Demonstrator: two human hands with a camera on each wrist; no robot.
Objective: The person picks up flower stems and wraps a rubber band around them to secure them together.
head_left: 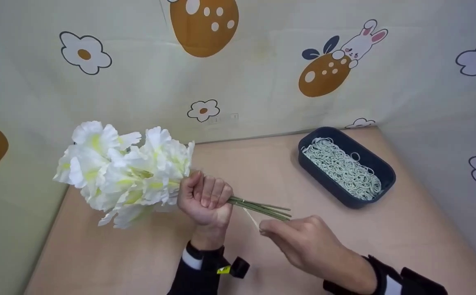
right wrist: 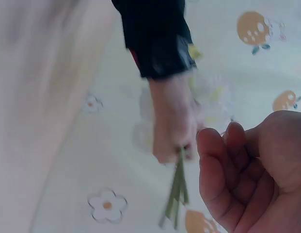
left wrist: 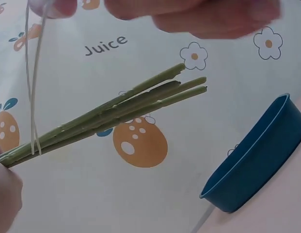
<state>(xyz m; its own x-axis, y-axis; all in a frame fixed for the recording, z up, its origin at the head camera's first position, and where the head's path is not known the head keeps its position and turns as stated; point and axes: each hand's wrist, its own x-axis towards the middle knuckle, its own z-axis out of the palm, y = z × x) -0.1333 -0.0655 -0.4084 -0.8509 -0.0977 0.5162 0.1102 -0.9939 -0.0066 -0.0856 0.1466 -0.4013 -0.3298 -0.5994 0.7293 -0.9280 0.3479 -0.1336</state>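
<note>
Seen from the head, a bunch of white flowers (head_left: 127, 176) lies near nine o'clock, ruffled petals touched with yellow at their centres, held above the pinkish table (head_left: 229, 159). Just beside the blooms, toward seven o'clock of the view, the left hand (head_left: 206, 198) grips the bunch in a closed fist, fingers curled round the green stems (head_left: 262, 208). The bare stem ends stick out past the fist toward four o'clock, fanning slightly apart at their tips.

A pale band (head_left: 251, 218) stretches from these stems toward five o'clock, drawn tight. In the left wrist view it shows as two thin strands crossing the stems near the fist; it seems looped round them, though the underside is hidden. Its far end is pinched between the thumb and fingertips of the right hand (head_left: 309, 243), just below the stem ends, at five o'clock.

Farther right, near three o'clock and well apart from the bunch, a dark blue tray (head_left: 315, 167) stands on the table, its length running from eleven to five. Small pale green rings (head_left: 340, 168) are heaped inside it. At twelve, behind everything, hangs a wall cloth (head_left: 258, 73) printed with orange strawberries, white blossoms and a rabbit.
</note>
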